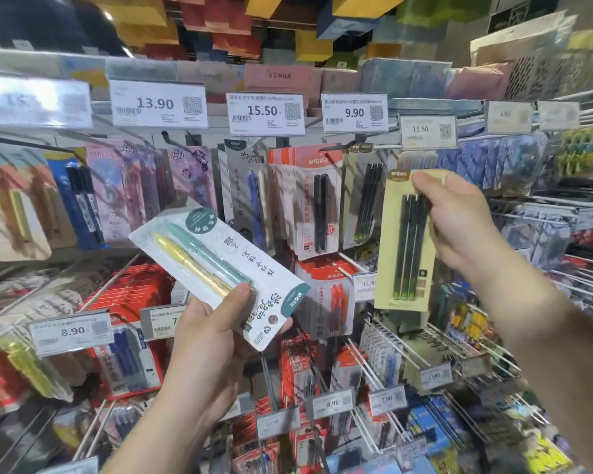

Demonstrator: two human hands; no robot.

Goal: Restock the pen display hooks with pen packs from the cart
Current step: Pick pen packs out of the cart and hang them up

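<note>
My left hand (208, 340) grips the lower end of a white pen pack (220, 268) that holds a yellow pen and a teal pen; the pack tilts up to the left in front of the display. My right hand (459, 220) pinches the upper part of a beige pack of three dark pens with green tips (404, 248), held upright just below the 11.50 price tag (427, 131) and its hook. Matching beige packs (363, 196) hang to its left under the 9.90 tag.
The pegboard wall carries rows of wire hooks full of pen packs: red-and-white packs (314, 203) in the middle, grey packs (245, 186), cartoon packs (124, 186) to the left. Long bare hooks (107, 289) jut out at lower left. Boxes line the top shelf. No cart shows.
</note>
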